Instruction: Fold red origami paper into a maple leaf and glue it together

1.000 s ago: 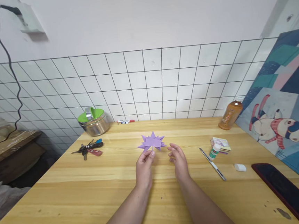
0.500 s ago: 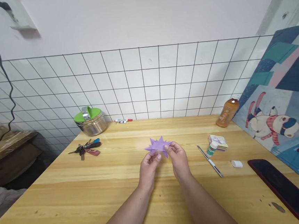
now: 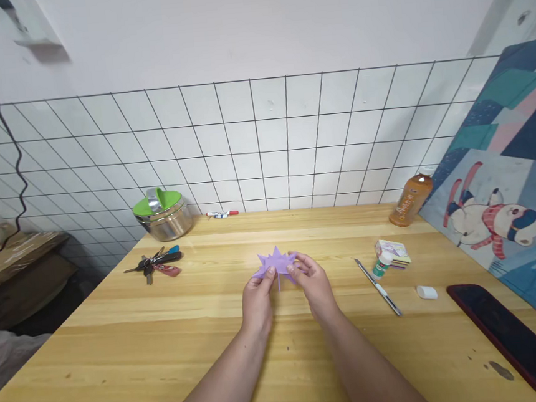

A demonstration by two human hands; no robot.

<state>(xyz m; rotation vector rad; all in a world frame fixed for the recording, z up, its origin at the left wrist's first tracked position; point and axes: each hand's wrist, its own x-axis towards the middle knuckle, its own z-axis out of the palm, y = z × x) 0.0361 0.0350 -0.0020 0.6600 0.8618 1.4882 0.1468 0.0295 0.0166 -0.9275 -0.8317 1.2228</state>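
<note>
A purple folded-paper star (image 3: 278, 262) with several points is held above the middle of the wooden table. My left hand (image 3: 258, 295) pinches its left side, thumb on the near face. On the opposite side my right hand (image 3: 314, 282) grips it, thumb in front and fingers behind. One narrow point hangs down between the two thumbs. The fingertips behind the paper are partly hidden.
To the right lie a utility knife (image 3: 379, 287), an uncapped glue stick (image 3: 381, 266), a stack of small paper (image 3: 394, 252), a white cap (image 3: 427, 292) and a phone (image 3: 515, 339). Farther back stand a bottle (image 3: 411, 200) and a pot (image 3: 169, 217). Keys (image 3: 158, 263) lie left; a marker (image 3: 223, 214) is by the wall.
The paper star has turned in my hands and moved slightly left. My left thumb has shifted onto its face, while both hands keep hold.
</note>
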